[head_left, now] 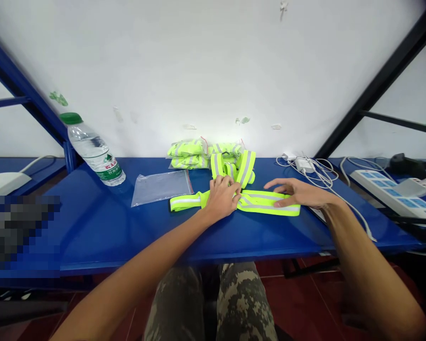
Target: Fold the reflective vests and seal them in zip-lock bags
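Note:
A neon-yellow reflective strap (270, 202) with silver stripes lies folded flat along the blue tabletop. My left hand (222, 198) is closed over its middle, its curled fingertips on the fabric. At the right-hand fold is my right hand (301, 193), fingers apart, with the thumb lying over the strap and the other fingers raised behind it. Just beyond my left hand, more reflective strap (246, 168) stands in loose loops; whether it joins the flat piece is hidden. To the left lies a flat clear zip bag (161, 188).
Bagged yellow straps (188, 154) are stacked against the wall. A water bottle (97, 151) with a green cap stands at the left. White cables and a charger (304, 165) lie at the right, near a power strip (394, 192). Metal frame posts (372, 85) flank the blue table (128, 237).

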`<state>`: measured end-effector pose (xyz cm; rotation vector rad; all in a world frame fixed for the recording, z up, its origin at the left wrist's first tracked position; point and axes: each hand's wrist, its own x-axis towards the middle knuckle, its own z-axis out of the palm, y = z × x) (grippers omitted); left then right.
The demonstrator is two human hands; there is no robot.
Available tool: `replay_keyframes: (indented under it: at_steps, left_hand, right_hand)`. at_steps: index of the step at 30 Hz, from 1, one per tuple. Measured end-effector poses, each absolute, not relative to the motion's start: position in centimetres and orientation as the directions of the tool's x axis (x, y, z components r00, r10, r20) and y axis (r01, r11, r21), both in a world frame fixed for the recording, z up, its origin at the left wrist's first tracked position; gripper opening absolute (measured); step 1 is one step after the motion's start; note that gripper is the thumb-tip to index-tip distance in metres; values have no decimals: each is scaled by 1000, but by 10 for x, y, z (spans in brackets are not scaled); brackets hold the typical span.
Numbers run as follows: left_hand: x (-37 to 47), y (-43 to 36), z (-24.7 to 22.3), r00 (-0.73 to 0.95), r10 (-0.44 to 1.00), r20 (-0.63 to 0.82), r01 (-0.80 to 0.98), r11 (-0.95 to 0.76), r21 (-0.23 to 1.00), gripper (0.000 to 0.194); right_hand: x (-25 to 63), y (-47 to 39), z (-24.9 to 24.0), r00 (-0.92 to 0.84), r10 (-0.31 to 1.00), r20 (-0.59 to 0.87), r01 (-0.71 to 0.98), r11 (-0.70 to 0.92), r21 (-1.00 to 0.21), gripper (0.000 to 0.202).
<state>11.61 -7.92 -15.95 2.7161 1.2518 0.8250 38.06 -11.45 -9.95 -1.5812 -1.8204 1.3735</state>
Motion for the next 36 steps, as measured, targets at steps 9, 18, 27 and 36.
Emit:
replay_keyframes:
  at_steps: [9, 18, 27, 36]
  left_hand:
    - [108, -74, -156, 609, 720, 332, 675, -690, 260, 17]
    - [89, -85, -135, 626, 715, 312, 531, -683, 502, 20]
    - [97, -91, -152, 784, 519, 341, 500, -853, 148, 32]
    - [86, -91, -134, 616, 692, 377, 581, -722, 377, 27]
  right_hand:
    - [289, -121, -124, 126, 968, 215, 401, 149, -904, 71]
    - [281, -112, -115, 96, 880, 465, 591, 326, -738, 74]
    - [255, -122, -155, -7, 894, 448, 500, 391, -772, 75]
    - [274, -125, -161, -353, 835, 423, 889, 440, -125, 54]
